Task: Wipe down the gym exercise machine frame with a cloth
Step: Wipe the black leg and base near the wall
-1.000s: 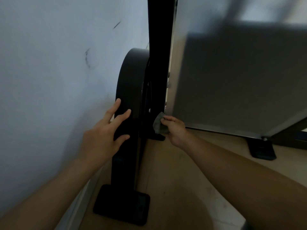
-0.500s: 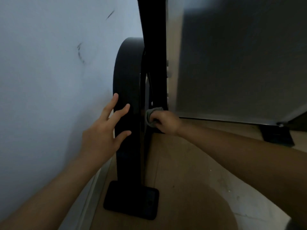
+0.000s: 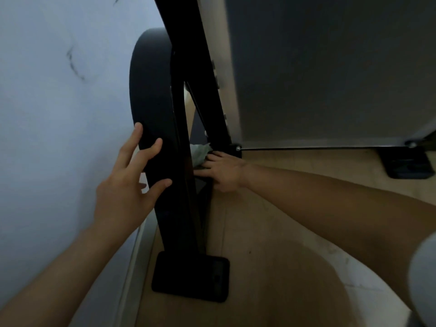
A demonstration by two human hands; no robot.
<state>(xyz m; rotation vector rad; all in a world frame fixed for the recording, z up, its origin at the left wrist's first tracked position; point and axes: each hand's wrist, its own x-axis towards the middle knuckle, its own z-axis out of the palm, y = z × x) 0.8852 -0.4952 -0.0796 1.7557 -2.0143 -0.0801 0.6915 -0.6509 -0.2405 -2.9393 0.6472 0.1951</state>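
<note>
The frame [image 3: 179,114] now takes the cloth [image 3: 199,152] inside its gap, right hand [image 3: 224,172] pressing it flat-fingered. Left hand [image 3: 125,192] stays spread, bracing.

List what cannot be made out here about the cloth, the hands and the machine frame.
- Head view: the cloth is mostly hidden behind the black frame upright.
- Head view: the right hand has its fingertips behind that upright, so its grip is unclear.
- Head view: the frame's top is cut off by the upper edge.
- Head view: dim light hides any dust on the frame.
</note>
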